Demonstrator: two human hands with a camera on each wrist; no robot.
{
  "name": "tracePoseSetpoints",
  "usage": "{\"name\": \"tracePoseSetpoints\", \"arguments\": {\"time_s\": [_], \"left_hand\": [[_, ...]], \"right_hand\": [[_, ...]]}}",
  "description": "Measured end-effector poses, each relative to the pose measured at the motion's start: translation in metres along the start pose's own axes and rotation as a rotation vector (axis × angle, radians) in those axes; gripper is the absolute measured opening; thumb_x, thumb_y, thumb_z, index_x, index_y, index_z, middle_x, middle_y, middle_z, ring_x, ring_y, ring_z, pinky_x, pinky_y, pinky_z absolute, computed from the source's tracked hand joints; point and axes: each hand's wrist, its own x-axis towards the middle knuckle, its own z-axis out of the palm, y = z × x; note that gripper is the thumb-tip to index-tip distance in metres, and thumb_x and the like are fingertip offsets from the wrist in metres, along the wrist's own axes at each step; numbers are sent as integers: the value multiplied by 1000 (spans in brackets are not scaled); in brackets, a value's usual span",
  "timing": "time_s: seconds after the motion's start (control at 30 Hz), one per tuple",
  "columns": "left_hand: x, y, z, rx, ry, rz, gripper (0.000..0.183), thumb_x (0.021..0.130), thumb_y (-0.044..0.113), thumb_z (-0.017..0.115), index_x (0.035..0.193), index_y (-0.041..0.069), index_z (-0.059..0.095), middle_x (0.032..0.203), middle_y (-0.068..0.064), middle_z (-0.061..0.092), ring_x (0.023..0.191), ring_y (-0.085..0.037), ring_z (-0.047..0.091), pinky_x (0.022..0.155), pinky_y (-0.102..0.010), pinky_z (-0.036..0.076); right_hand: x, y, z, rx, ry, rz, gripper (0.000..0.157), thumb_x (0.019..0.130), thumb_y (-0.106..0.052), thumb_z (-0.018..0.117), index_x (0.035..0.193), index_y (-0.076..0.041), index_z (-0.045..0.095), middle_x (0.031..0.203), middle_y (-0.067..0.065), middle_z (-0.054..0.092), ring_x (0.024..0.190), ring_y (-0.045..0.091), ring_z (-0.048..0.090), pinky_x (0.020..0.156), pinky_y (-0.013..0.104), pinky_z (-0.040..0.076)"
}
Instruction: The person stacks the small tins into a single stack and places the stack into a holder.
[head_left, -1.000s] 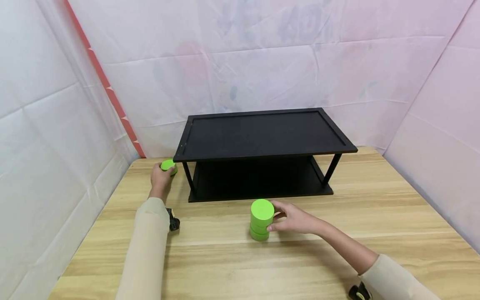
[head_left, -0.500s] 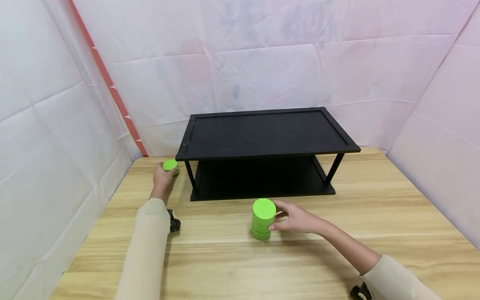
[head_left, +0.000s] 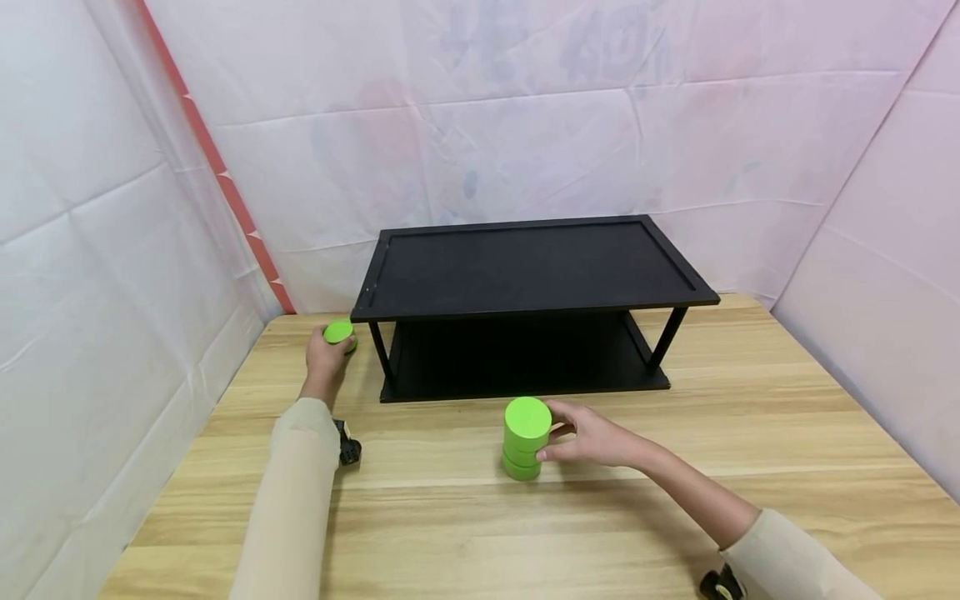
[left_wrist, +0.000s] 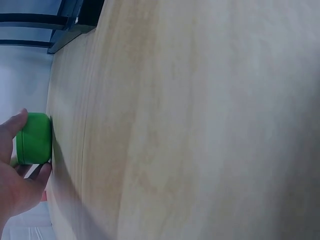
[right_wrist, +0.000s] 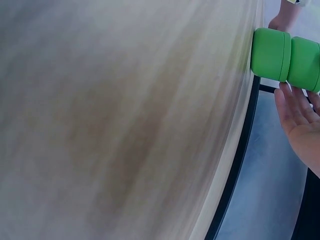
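Observation:
At the back left of the table, my left hand grips a green round tin, thumb on its right side. In the left wrist view this tin sits on the tabletop between thumb and fingers. My right hand holds the upper green tin of a two-high stack near the middle of the table, its thumb low on the side and fingers behind. Under it the lower tin stands on the wood. The right wrist view shows fingers alongside both tins; the upper one runs out of frame.
A black two-tier rack stands behind the stack, its left legs close to the tin at the back left. The wooden table is bounded by white cloth walls at the back and both sides.
The head view has shifted very slightly. Both hands keep their holds on the tins, and the tins stay where they were.

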Motion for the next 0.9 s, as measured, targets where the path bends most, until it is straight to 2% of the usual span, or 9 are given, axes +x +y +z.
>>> {"name": "tracePoseSetpoints", "arguments": {"time_s": [0.23, 0.53, 0.9], "left_hand": [[-4, -1, -2, -9, -4, 10, 62, 88, 12, 63, 136, -9, 30, 134, -29, 35, 124, -39, 33, 103, -45, 25], [-11, 5, -9, -37, -40, -5, 61, 88, 11, 62, 137, -8, 29, 134, -28, 35, 124, -39, 33, 103, -45, 27], [-16, 7, -15, 37, -85, 28, 64, 88, 15, 64, 135, -10, 29, 134, -30, 34, 124, -41, 33, 102, -46, 28]], "right_hand": [[0, 0, -1, -6, -2, 5, 66, 79, -21, 74, 133, -3, 42, 120, 5, 53, 106, 20, 54, 87, 34, 46], [-1, 0, -1, 8, -3, 6, 67, 79, -19, 74, 134, -3, 41, 121, 6, 53, 105, 20, 54, 87, 34, 46], [0, 3, -1, -8, -1, -1, 65, 79, -20, 74, 133, -2, 42, 120, 6, 53, 105, 21, 54, 86, 33, 46]]}}
